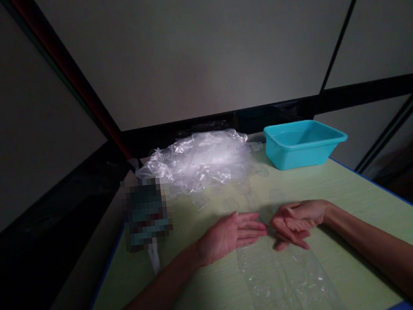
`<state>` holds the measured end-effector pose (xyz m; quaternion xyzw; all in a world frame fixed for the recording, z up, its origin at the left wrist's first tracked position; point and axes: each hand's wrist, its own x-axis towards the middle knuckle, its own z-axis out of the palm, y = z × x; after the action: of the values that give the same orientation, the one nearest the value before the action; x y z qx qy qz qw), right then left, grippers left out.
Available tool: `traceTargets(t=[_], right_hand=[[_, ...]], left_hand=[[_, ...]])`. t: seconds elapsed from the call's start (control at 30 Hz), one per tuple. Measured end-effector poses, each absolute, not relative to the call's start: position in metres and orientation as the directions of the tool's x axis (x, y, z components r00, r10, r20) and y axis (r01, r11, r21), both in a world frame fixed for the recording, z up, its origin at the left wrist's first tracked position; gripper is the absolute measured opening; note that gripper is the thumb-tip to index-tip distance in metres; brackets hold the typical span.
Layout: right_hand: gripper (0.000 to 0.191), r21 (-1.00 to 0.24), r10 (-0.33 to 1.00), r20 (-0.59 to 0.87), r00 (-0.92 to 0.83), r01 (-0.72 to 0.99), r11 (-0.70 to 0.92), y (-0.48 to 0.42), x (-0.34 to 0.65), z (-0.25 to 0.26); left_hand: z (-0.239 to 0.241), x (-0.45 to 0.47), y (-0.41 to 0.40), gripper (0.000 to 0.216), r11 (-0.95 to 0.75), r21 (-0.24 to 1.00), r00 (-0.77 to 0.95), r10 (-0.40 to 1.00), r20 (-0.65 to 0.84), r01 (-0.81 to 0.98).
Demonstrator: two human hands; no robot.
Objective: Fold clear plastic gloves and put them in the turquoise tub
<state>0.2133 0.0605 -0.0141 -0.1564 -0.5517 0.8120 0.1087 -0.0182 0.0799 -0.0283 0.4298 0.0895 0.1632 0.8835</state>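
At the frame's lower centre, the left hand (232, 236) had straight, slightly parted fingers; the right hand's (296, 222) fingers were curled, whether pinching anything I couldn't tell. Below lay one limp, wrinkled, clear plastic sheet (284, 281). Mid-frame sat one glossy plastic heap (207, 160), its pieces uncountable; right of it, one turquoise tub (298, 157), floor hidden.

The pale green counter (206, 301) has faint grain lines and blue edging. A crumpled heap of clear plastic bags (207, 160) covers its far left part; a turquoise rectangular plastic basin (297, 156) stands upright just beside, at far right. One clear plastic bag (288, 283) lies flattened at the near side. A pixelated item (146, 212) sits at the left edge.
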Motion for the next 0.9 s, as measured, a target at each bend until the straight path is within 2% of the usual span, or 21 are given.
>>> traceTargets(t=[0.13,0.23,0.4,0.5,0.57,0.63,0.7,0.77,0.83,0.9], right_hand=[[0.058,-0.945,0.335,-0.141,-0.932,0.026,-0.327,0.059,0.215,-0.015],[0.055,-0.950,0.317,-0.152,-0.936,0.051,-0.307,0.059,0.214,-0.019],[0.054,-0.955,0.365,-0.127,-0.922,0.014,-0.298,0.060,0.215,-0.020],[0.049,-0.979,0.514,-0.086,-0.854,-0.023,-0.202,0.055,0.221,-0.007],[0.046,-0.999,0.657,-0.027,-0.753,0.006,-0.034,0.044,0.227,0.005],[0.039,-0.986,0.746,0.050,-0.665,0.086,0.143,0.026,0.233,0.015],[0.032,-0.912,0.819,0.135,-0.557,0.253,0.322,0.001,0.239,0.022],[0.029,-0.781,0.852,0.171,-0.494,0.459,0.423,-0.027,0.244,0.024],[0.037,-0.613,0.805,0.128,-0.579,0.592,0.523,-0.052,0.251,0.020],[0.043,-0.488,0.717,0.121,-0.687,0.588,0.645,-0.070,0.260,0.010]], left_hand=[[-0.033,-0.020,0.079,0.061,0.560,0.793,0.932,0.362,0.026,-0.240],[-0.037,-0.020,0.079,0.060,0.556,0.805,0.940,0.342,0.003,-0.206],[-0.032,-0.022,0.080,0.064,0.581,0.786,0.945,0.327,0.011,-0.210],[-0.022,-0.025,0.082,0.070,0.592,0.763,0.939,0.339,0.058,-0.261],[-0.017,-0.027,0.083,0.071,0.596,0.752,0.935,0.346,0.075,-0.281],[-0.016,-0.028,0.083,0.073,0.601,0.756,0.944,0.324,0.066,-0.259],[-0.019,-0.029,0.082,0.074,0.593,0.776,0.958,0.285,0.045,-0.213],[-0.023,-0.028,0.081,0.073,0.575,0.801,0.968,0.250,0.021,-0.166],[-0.026,-0.027,0.081,0.070,0.555,0.820,0.971,0.241,0.002,-0.140],[-0.028,-0.027,0.081,0.067,0.540,0.832,0.969,0.246,-0.009,-0.129]])
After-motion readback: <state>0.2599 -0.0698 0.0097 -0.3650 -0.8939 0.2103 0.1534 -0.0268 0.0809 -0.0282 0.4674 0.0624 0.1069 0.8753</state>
